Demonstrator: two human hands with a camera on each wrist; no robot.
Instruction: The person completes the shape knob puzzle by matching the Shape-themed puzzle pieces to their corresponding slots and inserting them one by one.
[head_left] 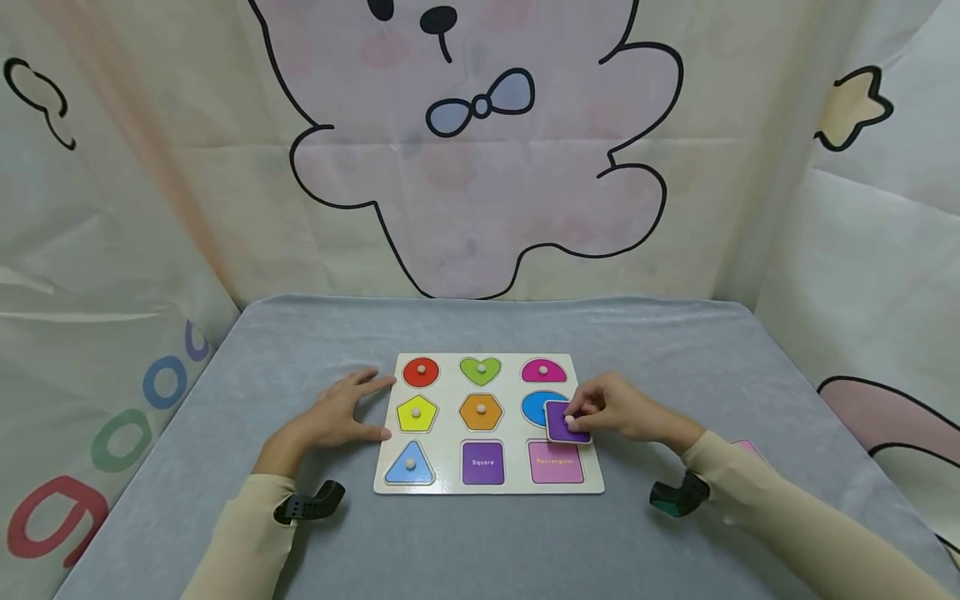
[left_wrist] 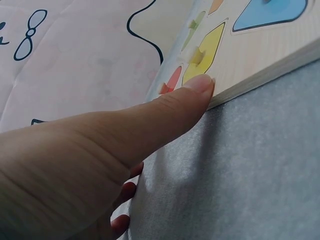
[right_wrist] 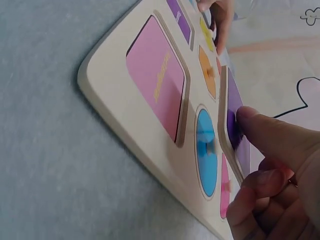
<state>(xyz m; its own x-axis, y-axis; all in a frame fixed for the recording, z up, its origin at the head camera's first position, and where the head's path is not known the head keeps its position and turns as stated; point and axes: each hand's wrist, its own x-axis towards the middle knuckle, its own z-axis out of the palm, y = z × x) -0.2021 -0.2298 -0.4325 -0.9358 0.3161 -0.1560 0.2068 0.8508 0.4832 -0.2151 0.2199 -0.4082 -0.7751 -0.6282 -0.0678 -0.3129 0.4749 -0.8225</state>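
Observation:
A white wooden shape puzzle board (head_left: 448,433) lies flat on the table. My left hand (head_left: 337,412) rests at its left edge; in the left wrist view the thumb (left_wrist: 170,110) touches the board's corner edge, with the fingers spread out. Between thumb and fingers, my right hand (head_left: 622,407) pinches a purple square puzzle piece (head_left: 557,427) by its knob. This piece hangs tilted over the board, partly covering the blue oval piece (head_left: 534,408). Two recesses hold no piece: the purple one marked Square (head_left: 483,475) and the pink rectangle one (head_left: 555,473).
Knobbed pieces sit in the other recesses, among them a red circle (head_left: 415,375), an orange hexagon (head_left: 472,417) and a light blue triangle (head_left: 409,473). A pink piece (head_left: 748,450) shows partly behind the right forearm. Grey-blue cloth (head_left: 480,550) covers the table.

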